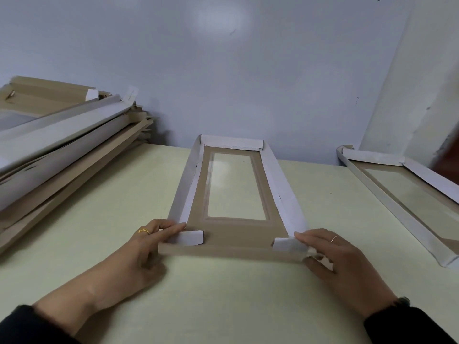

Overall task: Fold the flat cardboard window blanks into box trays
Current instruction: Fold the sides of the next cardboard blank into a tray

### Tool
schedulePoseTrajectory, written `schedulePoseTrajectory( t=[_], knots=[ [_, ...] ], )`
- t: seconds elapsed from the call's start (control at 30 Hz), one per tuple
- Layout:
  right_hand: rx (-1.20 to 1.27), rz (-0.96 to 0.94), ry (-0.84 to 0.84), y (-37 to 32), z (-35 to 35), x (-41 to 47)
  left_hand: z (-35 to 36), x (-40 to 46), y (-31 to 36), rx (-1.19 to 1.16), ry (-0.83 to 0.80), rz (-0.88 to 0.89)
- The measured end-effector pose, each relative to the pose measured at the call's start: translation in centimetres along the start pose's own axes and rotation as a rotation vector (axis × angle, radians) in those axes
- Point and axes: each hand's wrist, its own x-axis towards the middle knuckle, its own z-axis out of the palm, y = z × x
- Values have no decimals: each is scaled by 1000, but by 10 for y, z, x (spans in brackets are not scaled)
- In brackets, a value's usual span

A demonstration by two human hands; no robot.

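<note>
Cardboard tray (238,234) near corners pinched by left hand (141,247) and right hand (340,259) fingers, fingertips partly hidden.

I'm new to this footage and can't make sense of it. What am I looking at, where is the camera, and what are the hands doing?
There is no machine here: a person wears a camera on the head, looking down at their own hands. On the pale table lies a cardboard window blank, its long sides and far end folded up. The left hand and right hand each grip a near corner, pinching its white tab. A stack of blanks lies to the left; a folded tray sits to the right.
</note>
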Motion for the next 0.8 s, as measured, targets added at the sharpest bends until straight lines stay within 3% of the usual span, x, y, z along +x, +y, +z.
schedulePoseTrajectory(
  t=[0.1,0.27,0.4,0.57,0.8],
  knots=[
    [243,129,66,-3,6,6,0,1,2,-50,13,8],
    [459,317,140,-2,13,17,7,10,17,-129,230,46],
    [581,351,179,-5,16,19,11,15,18,-208,398,0],
    [522,379,262,-5,21,20,17,22,14,-279,566,-75],
    [299,178,178,-12,18,17,21,22,12,-154,643,-61]
  ],
)
